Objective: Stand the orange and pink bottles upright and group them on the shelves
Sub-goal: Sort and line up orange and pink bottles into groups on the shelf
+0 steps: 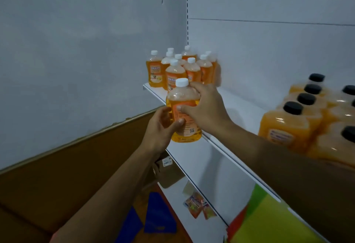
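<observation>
An orange bottle (pixel 187 127) with a white cap stands upright at the front edge of the white shelf (pixel 240 112). My left hand (pixel 161 129) grips its lower left side, thumb across the label. My right hand (pixel 203 106) grips its upper right side from the shoulder down. Behind it, at the shelf's far left end, several orange bottles with white caps (pixel 182 68) stand upright in a tight group. No pink bottle is in view.
Larger orange bottles with black caps (pixel 311 116) crowd the shelf at the right. A lower shelf (pixel 192 158) holds small packets (pixel 197 206) and bright green and red packaging (pixel 269 217). A brown cardboard box (pixel 67 175) stands at the left, against the wall.
</observation>
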Tool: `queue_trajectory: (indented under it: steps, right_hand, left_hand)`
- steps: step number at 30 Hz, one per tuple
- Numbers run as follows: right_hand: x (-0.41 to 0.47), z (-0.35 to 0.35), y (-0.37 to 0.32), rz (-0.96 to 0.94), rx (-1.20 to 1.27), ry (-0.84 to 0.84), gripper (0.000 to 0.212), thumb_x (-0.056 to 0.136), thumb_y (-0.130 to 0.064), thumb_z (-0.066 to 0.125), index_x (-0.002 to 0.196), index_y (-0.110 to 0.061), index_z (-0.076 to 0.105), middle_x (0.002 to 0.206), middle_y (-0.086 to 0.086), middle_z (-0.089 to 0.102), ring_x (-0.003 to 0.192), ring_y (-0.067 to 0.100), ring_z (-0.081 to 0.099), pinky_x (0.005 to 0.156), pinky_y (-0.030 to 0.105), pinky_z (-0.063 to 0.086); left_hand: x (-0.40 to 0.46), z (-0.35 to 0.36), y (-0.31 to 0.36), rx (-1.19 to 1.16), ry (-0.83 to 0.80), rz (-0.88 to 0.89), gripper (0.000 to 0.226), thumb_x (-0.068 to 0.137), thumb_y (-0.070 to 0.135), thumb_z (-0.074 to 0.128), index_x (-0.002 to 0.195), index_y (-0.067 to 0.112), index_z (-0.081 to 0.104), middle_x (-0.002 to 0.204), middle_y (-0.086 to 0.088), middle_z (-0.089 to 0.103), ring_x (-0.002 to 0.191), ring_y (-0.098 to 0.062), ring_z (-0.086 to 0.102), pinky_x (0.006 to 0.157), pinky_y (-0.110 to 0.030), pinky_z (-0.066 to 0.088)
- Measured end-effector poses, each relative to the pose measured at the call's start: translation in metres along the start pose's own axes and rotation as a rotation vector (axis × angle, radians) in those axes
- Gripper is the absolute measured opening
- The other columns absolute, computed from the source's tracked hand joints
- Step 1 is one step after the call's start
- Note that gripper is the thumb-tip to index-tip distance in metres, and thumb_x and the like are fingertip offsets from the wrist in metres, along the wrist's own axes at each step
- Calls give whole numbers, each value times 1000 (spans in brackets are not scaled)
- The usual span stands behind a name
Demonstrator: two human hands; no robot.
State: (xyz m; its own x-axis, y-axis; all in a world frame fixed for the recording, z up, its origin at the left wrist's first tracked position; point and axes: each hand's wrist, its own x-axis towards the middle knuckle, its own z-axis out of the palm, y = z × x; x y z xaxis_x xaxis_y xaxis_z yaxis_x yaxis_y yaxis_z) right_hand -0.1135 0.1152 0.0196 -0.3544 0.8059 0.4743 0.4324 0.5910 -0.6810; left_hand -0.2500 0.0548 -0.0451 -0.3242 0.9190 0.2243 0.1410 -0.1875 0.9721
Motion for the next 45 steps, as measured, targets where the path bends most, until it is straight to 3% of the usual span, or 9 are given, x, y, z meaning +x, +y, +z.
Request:
queue_trajectory:
  steps: [3, 9, 16, 18, 23, 34, 37, 41, 45]
  right_hand:
    - [40, 24, 17, 1, -28, 46, 65, 76, -37, 77, 133, -28, 48, 129, 0, 48, 116, 19, 51, 95, 38, 50]
    - [91, 46, 49, 75, -99, 144, 66, 80, -32, 76, 138, -28, 45, 134, 1, 44, 121, 17, 48, 97, 25, 42]
    - [114, 63, 63, 201, -196, 196, 68, 83, -29, 73, 141, -19, 40, 141, 9, 42, 125, 23, 46, 100, 30, 40]
    - [115, 65, 67, 241, -196, 206, 67, 83, -29, 72, 141, -19, 39, 138, 9, 44, 123, 22, 45, 96, 26, 38]
    - [113, 68, 69, 242, -219, 218, 66, 80, -26, 75, 138, -16, 43, 132, 9, 47, 118, 19, 46, 92, 20, 32]
    - [109, 78, 71, 243, -296, 275, 68, 86, -29, 69, 144, -20, 36, 137, 9, 48, 121, 25, 49, 95, 28, 40]
    - [104, 82, 68, 253, -330, 284, 77, 88, -31, 65, 151, -21, 22, 150, 7, 37, 133, 27, 41, 105, 44, 40]
    - [86, 81, 59, 292, -279, 239, 96, 88, -46, 62, 153, -26, -4, 162, 3, 4, 147, 22, 14, 111, 44, 28]
    - [47, 58, 40, 215, -286, 229, 78, 92, -50, 53, 153, -28, 9, 160, 1, 15, 146, 18, 16, 112, 39, 26]
  left_hand:
    - [52, -8, -12, 42, 6, -7, 56, 78, 40, 73, 129, 25, 54, 119, 3, 65, 112, -19, 62, 89, -47, 56]
    - [131, -5, -29, 30, -118, 25, 48, 85, 28, 70, 131, 24, 56, 118, 7, 64, 108, -15, 63, 84, -33, 58]
    - [189, -4, -54, 227, -228, 191, 36, 85, 31, 69, 120, 26, 60, 111, 24, 60, 98, 11, 56, 84, -11, 45]
    - [199, -6, -59, 312, -246, 237, 31, 85, 34, 69, 114, 26, 62, 106, 21, 60, 92, 7, 56, 79, -7, 42]
    - [205, -10, -65, 443, -220, 287, 23, 84, 40, 69, 98, 23, 67, 92, 10, 66, 87, -11, 62, 77, -26, 51]
    - [199, -5, -76, 576, -151, 285, 25, 87, 43, 65, 97, 21, 69, 94, 1, 69, 85, -17, 65, 72, -33, 54]
    - [179, -4, -79, 558, -120, 233, 34, 88, 34, 66, 118, 18, 64, 117, -4, 63, 105, -21, 60, 79, -27, 45]
    - [134, -9, -83, 405, -88, 207, 47, 84, 29, 72, 125, 16, 55, 123, -3, 55, 110, -16, 54, 79, -23, 41]
    - [96, 3, -76, 421, -262, 304, 29, 89, 36, 65, 112, 18, 63, 109, 3, 67, 98, -11, 60, 82, -31, 52]
